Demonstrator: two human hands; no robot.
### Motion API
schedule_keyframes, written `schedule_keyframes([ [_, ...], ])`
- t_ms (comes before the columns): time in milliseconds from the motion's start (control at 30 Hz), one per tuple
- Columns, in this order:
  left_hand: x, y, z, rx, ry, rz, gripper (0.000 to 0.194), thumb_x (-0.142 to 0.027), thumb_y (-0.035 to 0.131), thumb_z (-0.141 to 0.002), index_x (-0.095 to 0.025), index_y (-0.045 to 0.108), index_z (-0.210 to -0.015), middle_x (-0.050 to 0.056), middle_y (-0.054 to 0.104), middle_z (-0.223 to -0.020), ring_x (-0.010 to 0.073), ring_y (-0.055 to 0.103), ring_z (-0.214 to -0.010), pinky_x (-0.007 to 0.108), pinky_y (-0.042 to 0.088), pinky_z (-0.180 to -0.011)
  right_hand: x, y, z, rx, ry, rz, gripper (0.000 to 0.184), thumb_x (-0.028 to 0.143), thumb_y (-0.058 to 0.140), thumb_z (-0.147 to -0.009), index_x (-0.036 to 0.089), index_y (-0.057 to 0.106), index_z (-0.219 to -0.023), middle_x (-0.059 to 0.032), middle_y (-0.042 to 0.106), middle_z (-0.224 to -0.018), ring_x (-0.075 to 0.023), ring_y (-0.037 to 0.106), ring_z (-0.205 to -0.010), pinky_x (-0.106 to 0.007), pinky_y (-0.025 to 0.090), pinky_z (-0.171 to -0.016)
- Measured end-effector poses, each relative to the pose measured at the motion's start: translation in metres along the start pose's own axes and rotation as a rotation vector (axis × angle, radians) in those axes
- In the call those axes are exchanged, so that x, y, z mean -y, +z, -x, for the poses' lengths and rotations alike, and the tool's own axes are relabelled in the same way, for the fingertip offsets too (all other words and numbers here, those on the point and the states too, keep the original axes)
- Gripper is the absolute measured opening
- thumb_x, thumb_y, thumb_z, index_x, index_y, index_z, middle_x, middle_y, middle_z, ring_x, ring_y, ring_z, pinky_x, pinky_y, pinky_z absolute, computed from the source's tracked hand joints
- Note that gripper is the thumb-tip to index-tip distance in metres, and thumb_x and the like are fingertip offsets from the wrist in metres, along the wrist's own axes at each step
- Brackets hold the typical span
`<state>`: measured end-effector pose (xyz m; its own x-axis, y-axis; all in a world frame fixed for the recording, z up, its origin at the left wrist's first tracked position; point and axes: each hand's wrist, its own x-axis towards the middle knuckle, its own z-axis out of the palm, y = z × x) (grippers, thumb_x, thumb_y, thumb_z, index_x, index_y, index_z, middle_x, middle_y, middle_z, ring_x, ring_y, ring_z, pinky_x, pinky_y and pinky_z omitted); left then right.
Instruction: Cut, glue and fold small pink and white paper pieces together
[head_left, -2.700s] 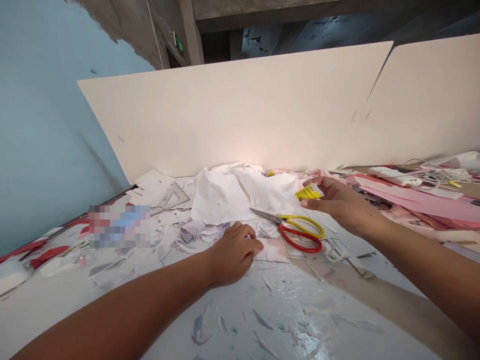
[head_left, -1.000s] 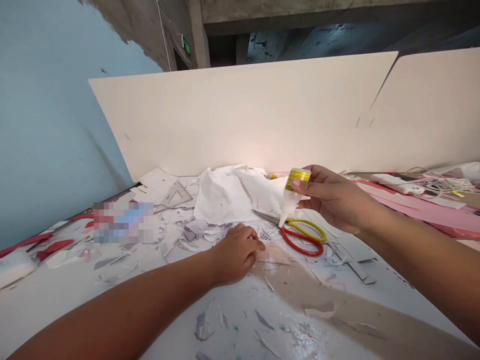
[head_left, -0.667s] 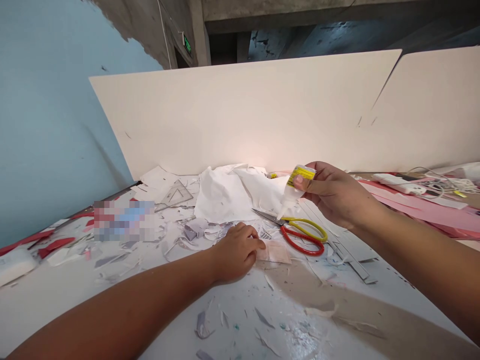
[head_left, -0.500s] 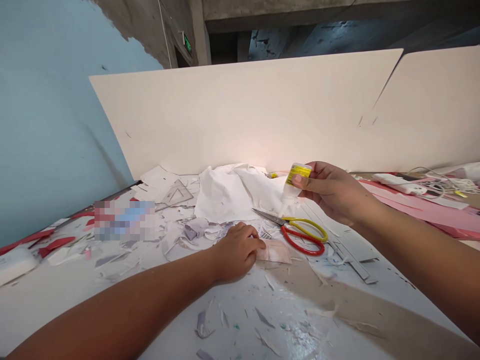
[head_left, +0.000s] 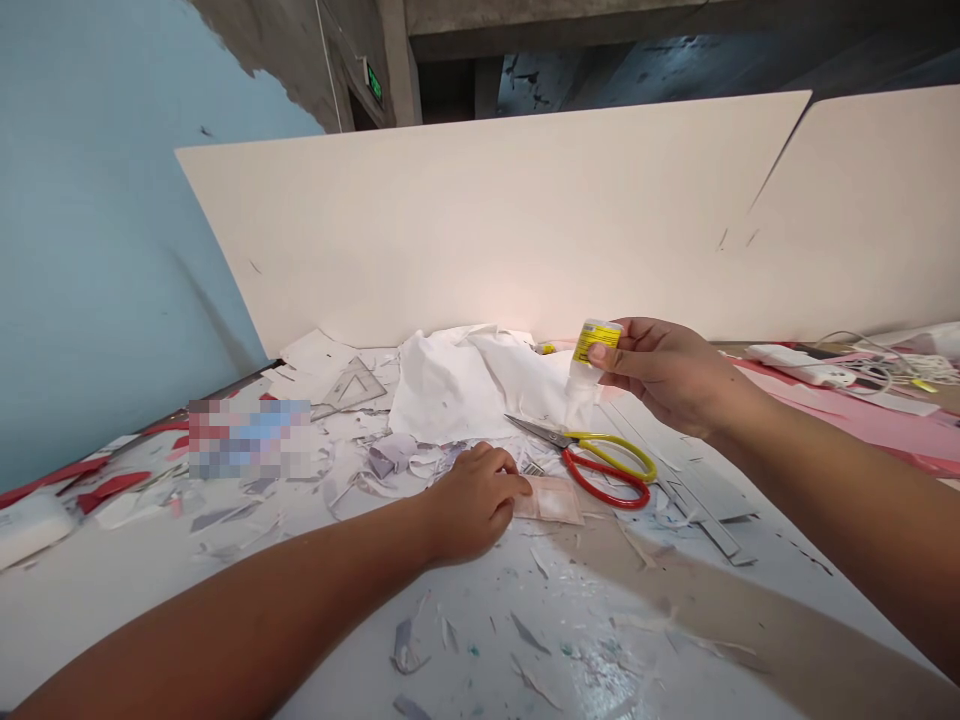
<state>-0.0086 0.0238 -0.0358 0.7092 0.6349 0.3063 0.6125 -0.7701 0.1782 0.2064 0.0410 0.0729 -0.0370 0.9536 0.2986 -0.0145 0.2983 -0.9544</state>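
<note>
Above the scissors, your right hand (head_left: 660, 378) pinches a glue bottle (head_left: 592, 352), its yellow label up and its translucent nozzle pointing down, clear of the table. Your grip is closed around the bottle's upper half, with the wrist raised and the forearm reaching in from the right edge of the view. No glue shows leaving the nozzle, and at this size you cannot tell whether any lies on the pink paper (head_left: 550, 499) below. That small piece lies flat, with no second piece visible on it. Your left hand (head_left: 472, 503) rests palm down on the table (head_left: 112, 600), loosely curled and gripping nothing, its fingertips (head_left: 517, 485) touching the paper's left edge. Just beyond the paper sit the scissors (head_left: 564, 437), with red and yellow handles and blades pointing left. Behind them bunches a crumpled white sheet (head_left: 465, 390), and a set square (head_left: 352, 385) lies farther left, with paper scraps (head_left: 405, 640) strewn nearer you. Pink sheets (head_left: 862, 425) spread across the right side, near a power strip (head_left: 795, 353).
</note>
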Motion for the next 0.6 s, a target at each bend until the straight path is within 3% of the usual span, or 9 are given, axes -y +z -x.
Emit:
schedule_keyframes([
  [100, 0.0008, 0.0004, -0.0001, 0.004, 0.000, 0.011, 0.032, -0.011, 0.039, -0.077, -0.021, 0.060, -0.098, 0.006, 0.050, -0.098, 0.0191, 0.042, -0.091, 0.035, 0.036, -0.083, -0.0015, -0.0014, -0.0020, 0.044, -0.021, 0.004, 0.036, 0.032, 0.081, -0.046, 0.017, 0.061, -0.073, 0.0001, 0.059, -0.073, -0.0131, 0.055, -0.071, -0.028, 0.045, -0.065],
  [333, 0.0016, 0.0001, -0.0003, 0.003, 0.004, 0.015, 0.032, -0.011, 0.038, -0.077, -0.021, 0.060, -0.099, 0.006, 0.050, -0.097, 0.0191, 0.042, -0.090, 0.035, 0.036, -0.082, -0.0072, -0.0017, -0.0068, -0.042, 0.000, 0.004, 0.034, 0.026, 0.082, -0.043, 0.018, 0.056, -0.063, 0.0020, 0.057, -0.065, -0.0110, 0.053, -0.061, -0.025, 0.042, -0.054],
  [600, 0.0011, 0.0004, 0.0008, 0.000, 0.008, 0.007, 0.032, -0.010, 0.038, -0.076, -0.021, 0.060, -0.096, 0.006, 0.050, -0.097, 0.0191, 0.041, -0.091, 0.035, 0.036, -0.083, -0.0080, -0.0043, -0.0041, 0.091, 0.071, -0.102, 0.027, 0.020, 0.076, -0.058, 0.020, 0.055, -0.074, 0.0002, 0.065, -0.083, -0.0139, 0.061, -0.080, -0.025, 0.046, -0.064],
])
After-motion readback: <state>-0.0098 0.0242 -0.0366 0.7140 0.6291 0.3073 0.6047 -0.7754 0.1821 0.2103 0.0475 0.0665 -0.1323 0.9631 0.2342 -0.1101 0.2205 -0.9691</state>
